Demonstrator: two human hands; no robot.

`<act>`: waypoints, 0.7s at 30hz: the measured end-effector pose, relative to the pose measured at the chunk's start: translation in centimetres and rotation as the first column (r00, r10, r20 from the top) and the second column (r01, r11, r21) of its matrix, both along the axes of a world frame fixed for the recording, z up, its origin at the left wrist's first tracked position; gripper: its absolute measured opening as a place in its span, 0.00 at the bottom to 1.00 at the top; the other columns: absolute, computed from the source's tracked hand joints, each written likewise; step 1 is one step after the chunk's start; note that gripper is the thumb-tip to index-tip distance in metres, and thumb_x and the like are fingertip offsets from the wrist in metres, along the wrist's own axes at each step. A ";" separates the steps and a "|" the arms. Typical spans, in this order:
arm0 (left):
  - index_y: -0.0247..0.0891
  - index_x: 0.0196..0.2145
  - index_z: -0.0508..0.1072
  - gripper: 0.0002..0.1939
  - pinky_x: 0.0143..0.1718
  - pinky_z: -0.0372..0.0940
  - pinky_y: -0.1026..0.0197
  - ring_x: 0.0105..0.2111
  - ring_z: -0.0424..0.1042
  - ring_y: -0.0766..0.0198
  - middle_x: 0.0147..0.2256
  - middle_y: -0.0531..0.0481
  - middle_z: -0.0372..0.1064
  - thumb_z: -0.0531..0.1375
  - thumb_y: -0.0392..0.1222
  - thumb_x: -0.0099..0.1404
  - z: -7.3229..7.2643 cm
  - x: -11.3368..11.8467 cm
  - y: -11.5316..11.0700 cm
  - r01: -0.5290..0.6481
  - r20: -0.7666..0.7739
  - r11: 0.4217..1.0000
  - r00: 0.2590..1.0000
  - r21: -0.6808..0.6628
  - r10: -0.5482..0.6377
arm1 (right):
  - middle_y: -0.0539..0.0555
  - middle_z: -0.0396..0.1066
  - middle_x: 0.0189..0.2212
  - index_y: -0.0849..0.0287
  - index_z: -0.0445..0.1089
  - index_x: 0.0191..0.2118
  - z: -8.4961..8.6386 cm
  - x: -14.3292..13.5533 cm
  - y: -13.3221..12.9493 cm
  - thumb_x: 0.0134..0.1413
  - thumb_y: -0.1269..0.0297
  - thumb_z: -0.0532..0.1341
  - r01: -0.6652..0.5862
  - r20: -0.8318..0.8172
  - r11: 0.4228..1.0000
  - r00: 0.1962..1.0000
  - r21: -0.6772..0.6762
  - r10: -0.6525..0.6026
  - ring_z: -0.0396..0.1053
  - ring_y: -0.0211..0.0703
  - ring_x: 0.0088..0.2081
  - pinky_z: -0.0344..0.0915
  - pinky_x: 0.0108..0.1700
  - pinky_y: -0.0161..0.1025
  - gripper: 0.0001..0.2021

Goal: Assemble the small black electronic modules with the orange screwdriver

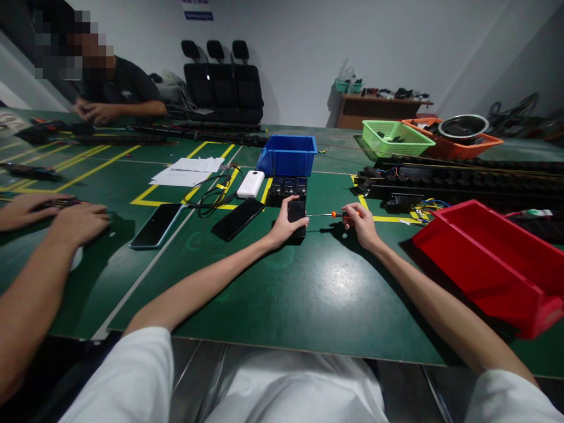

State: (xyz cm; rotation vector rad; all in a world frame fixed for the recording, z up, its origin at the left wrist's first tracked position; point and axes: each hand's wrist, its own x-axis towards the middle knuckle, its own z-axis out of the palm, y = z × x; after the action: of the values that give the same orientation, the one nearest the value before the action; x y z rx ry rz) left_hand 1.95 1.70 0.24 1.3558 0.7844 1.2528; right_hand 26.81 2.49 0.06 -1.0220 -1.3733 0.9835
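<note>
My left hand (287, 224) is closed round a small black box (297, 212) that stands on the green table (308, 305). In my right hand (359, 223) is a screwdriver (333, 214) with an orange and black handle, its thin shaft pointing left. The tip reaches the right side of the black box. Directly behind the box are several similar black blocks (288, 187), in front of a blue bin (288, 155). A dark phone (238, 219) lies left of my left hand, and a white power bank (251, 184) sits behind it.
A red bin (493, 258) is at the right, with long black assemblies (462, 181) and green (394, 138) and orange baskets (489, 143) behind. Left are another phone (157, 225), papers (187, 171), cables (211, 197) and a person's hands (79, 223). Another person (118, 88) sits across the table.
</note>
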 end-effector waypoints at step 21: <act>0.45 0.57 0.54 0.37 0.38 0.69 0.56 0.31 0.72 0.67 0.41 0.48 0.66 0.67 0.43 0.54 -0.4 -0.1 0.4 0.025 -0.013 1.000 1.000 0.017 -0.024 | 0.47 0.70 0.29 0.55 0.69 0.39 -0.5 0.5 0.3 0.44 0.58 0.69 -0.004 -0.022 1.000 1.000 0.025 0.005 0.66 0.34 0.25 0.65 0.29 0.33 0.16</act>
State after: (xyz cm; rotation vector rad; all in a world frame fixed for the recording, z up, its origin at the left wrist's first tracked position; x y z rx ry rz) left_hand 1.85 2.11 -0.20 1.3847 0.7655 1.2351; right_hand 27.27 2.77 -0.40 -0.9869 -1.3672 0.9756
